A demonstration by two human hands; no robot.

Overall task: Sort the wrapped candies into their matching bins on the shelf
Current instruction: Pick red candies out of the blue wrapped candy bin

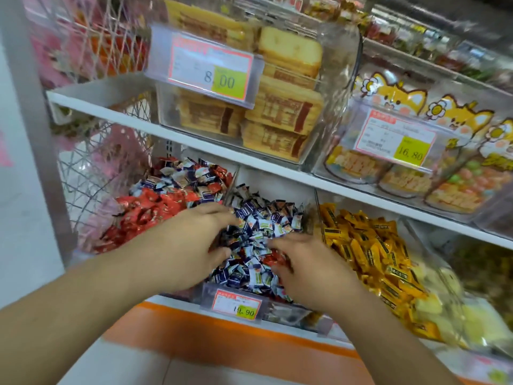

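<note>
L hand (pixel 191 240) fingers curled in middle bin (pixel 280 308), hold unclear | R hand (pixel 302 268) same | red strays (pixel 273 258) among blue/white candies (pixel 263 229) | tip: pinch reds only, move to red bin (pixel 138 218)

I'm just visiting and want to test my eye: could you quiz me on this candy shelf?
1. True or false: both hands are in the bin of blue-and-white candies.
2. Which candies fill the bin to the right of it: A red, B yellow, C green?
3. What price shows on the tag at the front of the bin where the hands are?

Key
1. True: the left hand and right hand are both in that pile.
2. B, the yellow candies.
3. 19.90, on the price tag.
</note>
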